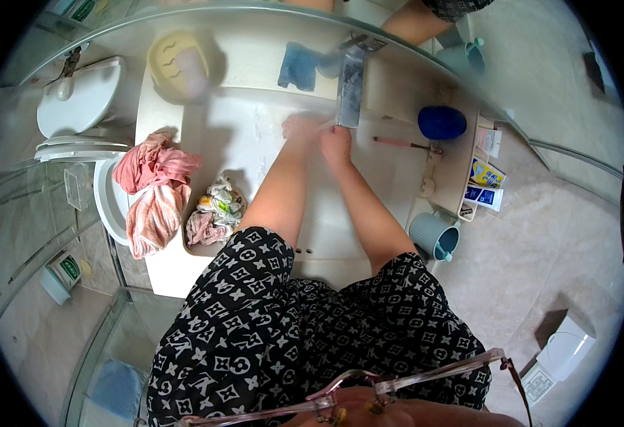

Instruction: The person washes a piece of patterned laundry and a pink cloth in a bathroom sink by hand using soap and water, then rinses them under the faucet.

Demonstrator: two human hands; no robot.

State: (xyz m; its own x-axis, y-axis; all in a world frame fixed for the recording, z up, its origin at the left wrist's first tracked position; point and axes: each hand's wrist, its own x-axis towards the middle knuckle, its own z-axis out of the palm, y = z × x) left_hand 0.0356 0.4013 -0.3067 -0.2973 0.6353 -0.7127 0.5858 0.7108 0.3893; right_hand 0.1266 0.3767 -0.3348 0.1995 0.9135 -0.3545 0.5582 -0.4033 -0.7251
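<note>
Both hands are inside a white washbasin (365, 203), below a metal faucet (350, 91). My left hand (304, 127) lies to the left of the spout, blurred, and what its fingers do is hard to make out. Just under the spout's end, my right hand (337, 141) has its fingers curled. Whether either hand holds something small is not clear. A bunched wet cloth with pink and white parts (216, 211) rests in the basin's left side, beside my left forearm. On the right inside of the basin lies a thin pink-handled brush (397, 141).
Pink cloths (157, 171) hang over the counter's left edge by the toilet (110, 197). A yellow plastic tub (165, 69) and a blue cloth (300, 66) sit behind the basin. To the right are a dark blue oval object (441, 123), tubes (485, 173) and a ribbed cup (433, 235).
</note>
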